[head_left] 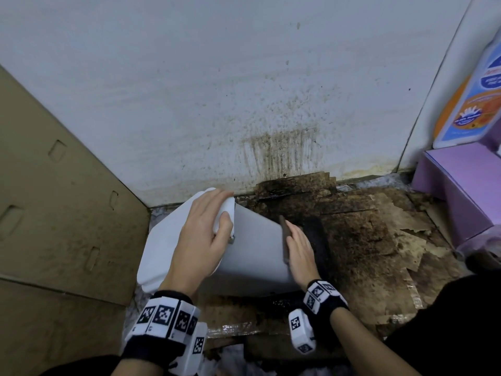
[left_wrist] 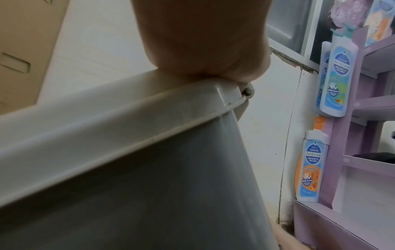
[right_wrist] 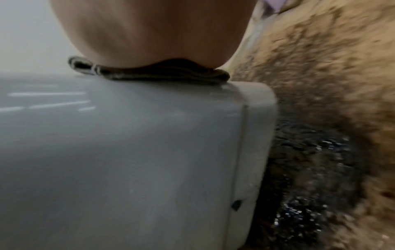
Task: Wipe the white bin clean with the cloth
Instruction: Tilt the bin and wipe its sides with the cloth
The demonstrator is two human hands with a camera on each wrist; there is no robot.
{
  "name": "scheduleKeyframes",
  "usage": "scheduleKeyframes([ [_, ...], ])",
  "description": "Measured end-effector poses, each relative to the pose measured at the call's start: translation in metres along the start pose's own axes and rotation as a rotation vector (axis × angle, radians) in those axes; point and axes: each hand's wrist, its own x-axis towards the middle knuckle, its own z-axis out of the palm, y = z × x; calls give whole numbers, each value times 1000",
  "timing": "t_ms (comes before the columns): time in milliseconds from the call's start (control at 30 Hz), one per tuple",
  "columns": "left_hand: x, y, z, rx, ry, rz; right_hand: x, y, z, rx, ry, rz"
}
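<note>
The white bin (head_left: 257, 245) leans over on the floor, its rim end toward the wall. My left hand (head_left: 208, 232) grips the bin's rim (left_wrist: 132, 118) at its upper corner, fingers curled over the edge. My right hand (head_left: 299, 248) lies flat along the bin's right side and presses a dark folded cloth (head_left: 284, 237) against it with straight fingers. In the right wrist view the cloth (right_wrist: 160, 72) is squeezed between my palm and the bin's wall (right_wrist: 128, 152). Most of the cloth is hidden under the hand.
A large cardboard box (head_left: 54, 199) stands close on the left. The wall (head_left: 279, 153) behind is streaked with brown stains. Dirty, wet cardboard (head_left: 366, 234) covers the floor to the right. A purple shelf unit (head_left: 466, 185) with soap bottles (left_wrist: 337, 77) stands at the right.
</note>
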Motion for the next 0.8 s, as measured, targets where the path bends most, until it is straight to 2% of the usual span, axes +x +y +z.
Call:
scheduleKeyframes([
  [133,2,2,2,-1,23,16,1,10,-2,13,12,79],
  [333,5,0,2,21,39,-4,-10,-45,12,95,70,71],
  [467,6,4,4,9,68,3,-22,-104,25,159,45,-74],
  [567,6,1,2,5,60,-6,-33,-128,34,150,12,-183],
  [667,4,1,1,-3,48,-12,-39,-120,34,66,38,-264],
  [800,4,5,2,-15,43,-15,-40,-85,24,-58,66,-356],
])
